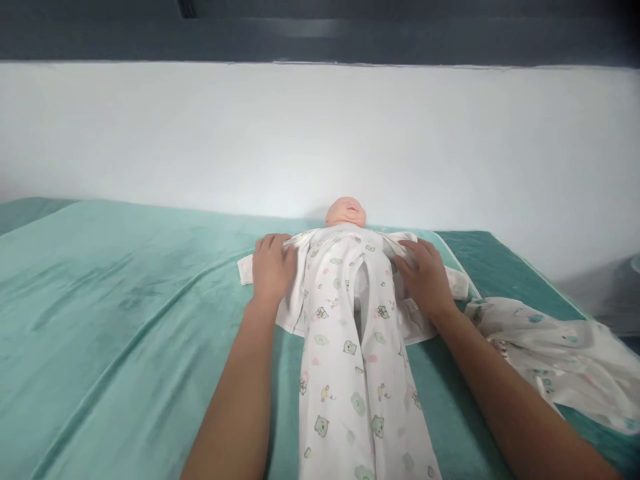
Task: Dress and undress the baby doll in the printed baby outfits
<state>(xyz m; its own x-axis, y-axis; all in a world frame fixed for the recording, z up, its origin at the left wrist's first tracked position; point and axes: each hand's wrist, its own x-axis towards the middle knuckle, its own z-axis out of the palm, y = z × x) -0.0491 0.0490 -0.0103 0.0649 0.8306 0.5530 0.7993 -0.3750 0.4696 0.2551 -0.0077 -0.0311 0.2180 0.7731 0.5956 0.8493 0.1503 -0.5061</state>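
Observation:
A baby doll (pixel 346 213) lies on its back with its head toward the wall. Under it a white long-sleeved baby top (pixel 291 313) is spread, its sleeves reaching out to both sides. White baby pants (pixel 337 353) with green and pink animal prints cover the doll's front, legs stretched toward me. My left hand (pixel 273 270) is curled on the top beside the left sleeve, thumb against the cloth. Opposite it, my right hand (pixel 424 277) has its fingers bent around the top's cloth near the right sleeve. Fingertips of both hands are partly hidden.
A crumpled white printed garment (pixel 555 360) lies to the right of my right forearm. The green bed cover (pixel 125 320) has a long crease on the left. A white wall (pixel 320 133) closes off the far side.

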